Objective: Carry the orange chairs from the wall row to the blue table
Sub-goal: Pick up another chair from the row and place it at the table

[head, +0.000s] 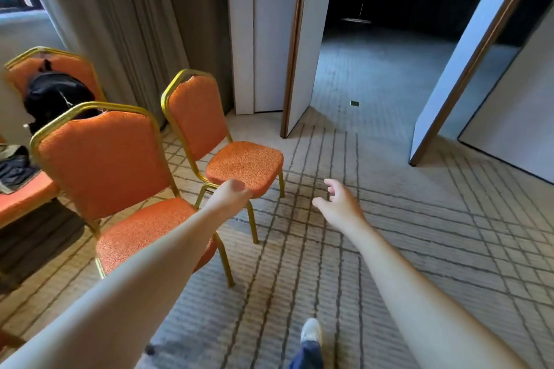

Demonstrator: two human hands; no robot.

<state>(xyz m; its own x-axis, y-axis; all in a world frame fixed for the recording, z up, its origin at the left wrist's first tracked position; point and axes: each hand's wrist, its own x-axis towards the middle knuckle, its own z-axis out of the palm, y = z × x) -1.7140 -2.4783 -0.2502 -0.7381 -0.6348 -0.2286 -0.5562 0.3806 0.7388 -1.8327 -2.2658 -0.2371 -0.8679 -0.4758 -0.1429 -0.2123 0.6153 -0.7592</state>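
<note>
Two hands are stretched toward the far chair (221, 144) by the curtain (135, 24); the left hand (232, 193) is curled at the seat edge, the right hand (340, 202) is held open, and seat and back should be gripped before lifting.

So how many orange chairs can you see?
4. One by the curtain, at the left hand; one nearer; one behind, holding a black backpack; one seat at the left edge. More may be hidden.
</note>
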